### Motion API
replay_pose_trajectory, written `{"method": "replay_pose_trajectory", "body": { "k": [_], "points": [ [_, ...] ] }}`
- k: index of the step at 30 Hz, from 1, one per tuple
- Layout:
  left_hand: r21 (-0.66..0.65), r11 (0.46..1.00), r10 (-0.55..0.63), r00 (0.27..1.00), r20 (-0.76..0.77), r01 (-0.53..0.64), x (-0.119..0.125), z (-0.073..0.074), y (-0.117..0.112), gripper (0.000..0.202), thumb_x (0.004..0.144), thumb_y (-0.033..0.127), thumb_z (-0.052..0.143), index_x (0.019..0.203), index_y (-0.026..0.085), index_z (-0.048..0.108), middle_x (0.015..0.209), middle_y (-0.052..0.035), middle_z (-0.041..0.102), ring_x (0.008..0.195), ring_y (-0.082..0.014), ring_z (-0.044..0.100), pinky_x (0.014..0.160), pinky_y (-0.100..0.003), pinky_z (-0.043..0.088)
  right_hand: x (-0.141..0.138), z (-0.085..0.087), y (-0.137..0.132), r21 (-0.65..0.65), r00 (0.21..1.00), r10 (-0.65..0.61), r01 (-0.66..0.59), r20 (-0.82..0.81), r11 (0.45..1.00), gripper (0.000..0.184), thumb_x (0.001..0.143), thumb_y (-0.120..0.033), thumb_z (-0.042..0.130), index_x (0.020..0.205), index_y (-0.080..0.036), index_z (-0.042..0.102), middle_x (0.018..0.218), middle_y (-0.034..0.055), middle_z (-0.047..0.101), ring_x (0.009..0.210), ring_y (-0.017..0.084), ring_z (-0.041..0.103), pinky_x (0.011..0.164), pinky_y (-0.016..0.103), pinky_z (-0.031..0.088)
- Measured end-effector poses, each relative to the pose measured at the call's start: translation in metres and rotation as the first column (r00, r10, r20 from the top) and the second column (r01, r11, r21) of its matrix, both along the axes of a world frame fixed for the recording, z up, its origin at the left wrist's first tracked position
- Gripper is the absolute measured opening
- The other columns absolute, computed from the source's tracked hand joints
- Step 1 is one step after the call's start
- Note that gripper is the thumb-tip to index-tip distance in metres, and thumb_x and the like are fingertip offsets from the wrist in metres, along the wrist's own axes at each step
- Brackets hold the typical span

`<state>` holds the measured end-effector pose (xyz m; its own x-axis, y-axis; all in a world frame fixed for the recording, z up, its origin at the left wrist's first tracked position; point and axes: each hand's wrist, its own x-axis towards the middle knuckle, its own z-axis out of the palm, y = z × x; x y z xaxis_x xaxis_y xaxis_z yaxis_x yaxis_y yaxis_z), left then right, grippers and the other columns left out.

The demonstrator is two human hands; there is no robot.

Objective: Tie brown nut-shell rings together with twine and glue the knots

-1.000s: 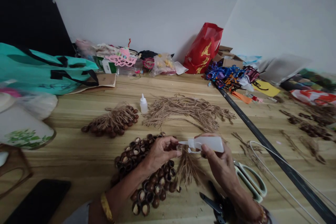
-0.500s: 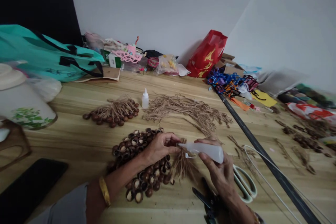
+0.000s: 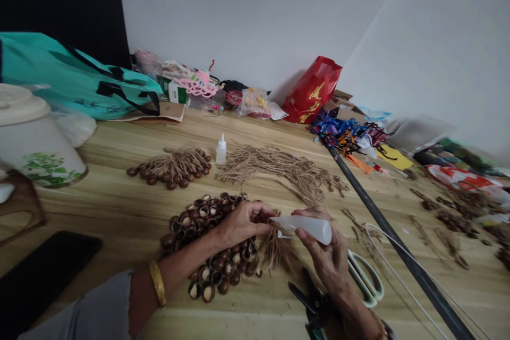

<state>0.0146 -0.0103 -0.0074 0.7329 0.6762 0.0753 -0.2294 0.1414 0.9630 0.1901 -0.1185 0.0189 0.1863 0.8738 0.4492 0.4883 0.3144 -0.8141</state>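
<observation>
My right hand [image 3: 329, 255] is wrapped round a white squeeze bottle [image 3: 314, 228], tilted with its pointed nozzle to the left. The nozzle tip meets the fingers of my left hand [image 3: 245, 223], which are pinched together on something small and brown, mostly hidden. Under my left forearm lies a cluster of halved brown nutshells [image 3: 207, 218], hollow sides showing on many. Below the nozzle spreads a bunch of brown twine strands [image 3: 277, 249]. By my right wrist are pale-handled scissors [image 3: 366, 279] and dark-handled cutters [image 3: 311, 300], partly covered by the arm.
Behind my hands lie nutshells with twine tails [image 3: 173, 166], a small dropper bottle [image 3: 221, 150] and a long heap of twine [image 3: 279, 167]. A phone [image 3: 50, 271] and lidded bin [image 3: 40, 143] are left. A dark strip [image 3: 382, 218] and white cable [image 3: 398, 263] cross the right.
The view has shifted slightly. My right hand and the squeeze bottle sit a little further left, with the nozzle still at my left fingertips. My left hand keeps its pinch.
</observation>
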Motion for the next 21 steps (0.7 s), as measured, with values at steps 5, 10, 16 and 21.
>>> {"method": "replay_pose_trajectory", "body": {
  "k": [5, 10, 16, 21],
  "points": [
    [0.005, 1.0, -0.003, 1.0, -0.003, 0.003, 0.0006, -0.0004, -0.0006, 0.031, 0.06, 0.029, 0.082, 0.084, 0.012, 0.071, 0.077, -0.0039, 0.07, 0.072, -0.0153, 0.061, 0.072, -0.026, 0.047, 0.002, -0.0015, 0.0012, 0.016, 0.999, 0.011, -0.012, 0.034, 1.0, 0.02, 0.083, -0.03, 0.063, 0.102, -0.023, 0.065, 0.103, 0.0087, 0.062, 0.097, 0.024, 0.06, 0.068, 0.032, 0.055],
    [0.017, 0.999, -0.029, 0.999, -0.029, 0.029, -0.0002, -0.0008, -0.0004, 0.032, 0.061, 0.03, 0.081, 0.085, 0.012, 0.072, 0.081, -0.0051, 0.071, 0.075, -0.0167, 0.062, 0.07, -0.025, 0.047, 0.0038, -0.0017, 0.0027, 0.018, 0.997, -0.014, 0.013, 0.071, 1.0, 0.02, 0.083, -0.031, 0.064, 0.101, -0.023, 0.066, 0.098, 0.0068, 0.064, 0.087, 0.022, 0.062, 0.068, 0.03, 0.053],
    [0.035, 0.997, -0.06, 0.996, -0.06, 0.062, -0.0014, 0.0, -0.001, 0.031, 0.064, 0.029, 0.078, 0.088, 0.011, 0.071, 0.083, -0.0059, 0.071, 0.076, -0.0173, 0.061, 0.071, -0.026, 0.046, 0.0045, 0.001, 0.0026, 0.013, 0.991, -0.03, 0.028, 0.131, 1.0, 0.021, 0.082, -0.033, 0.065, 0.099, -0.021, 0.067, 0.091, 0.0063, 0.066, 0.079, 0.02, 0.062, 0.063, 0.027, 0.051],
    [0.032, 0.997, -0.067, 0.995, -0.077, 0.07, -0.001, -0.001, -0.0007, 0.029, 0.064, 0.025, 0.077, 0.088, 0.011, 0.071, 0.084, -0.0057, 0.071, 0.078, -0.0176, 0.062, 0.072, -0.026, 0.045, 0.0052, 0.0025, 0.0021, 0.008, 0.988, -0.04, 0.039, 0.147, 0.999, 0.019, 0.082, -0.033, 0.065, 0.097, -0.021, 0.067, 0.09, 0.005, 0.067, 0.079, 0.02, 0.063, 0.063, 0.028, 0.05]
  ]
}}
